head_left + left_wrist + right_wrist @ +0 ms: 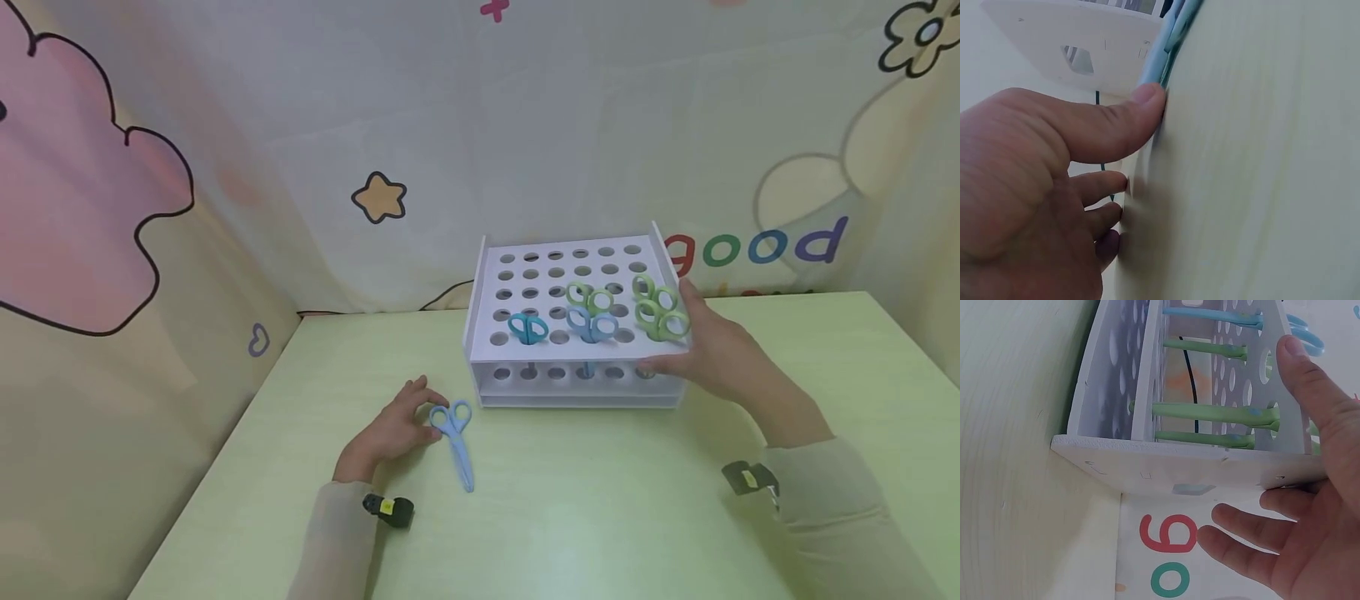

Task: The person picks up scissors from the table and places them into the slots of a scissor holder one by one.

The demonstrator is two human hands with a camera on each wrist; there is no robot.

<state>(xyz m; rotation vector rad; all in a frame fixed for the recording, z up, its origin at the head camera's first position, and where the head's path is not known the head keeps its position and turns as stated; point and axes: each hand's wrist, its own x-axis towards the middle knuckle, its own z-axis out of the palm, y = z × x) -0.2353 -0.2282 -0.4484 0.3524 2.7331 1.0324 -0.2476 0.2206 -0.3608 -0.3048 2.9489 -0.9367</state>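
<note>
Light blue scissors (460, 450) lie on the table with their finger loops toward the back. My left hand (397, 425) pinches the left loop between thumb and index finger; in the left wrist view the thumb (1129, 119) is right at the blue handle. A white rack (573, 400) with rows of round holes stands to the right. My right hand (720, 354) grips its right front corner, thumb on the front edge and fingers along the side panel. In the rack stand teal scissors (528, 330), light blue scissors (592, 327) and several green scissors (662, 321), handles up.
The pale table (570, 508) meets a printed cloth backdrop (420, 100) close behind the rack. A dark cord (446, 293) runs behind the rack's left side. Through the rack's side, green blades (1216, 414) pass down into the lower shelf (1143, 381).
</note>
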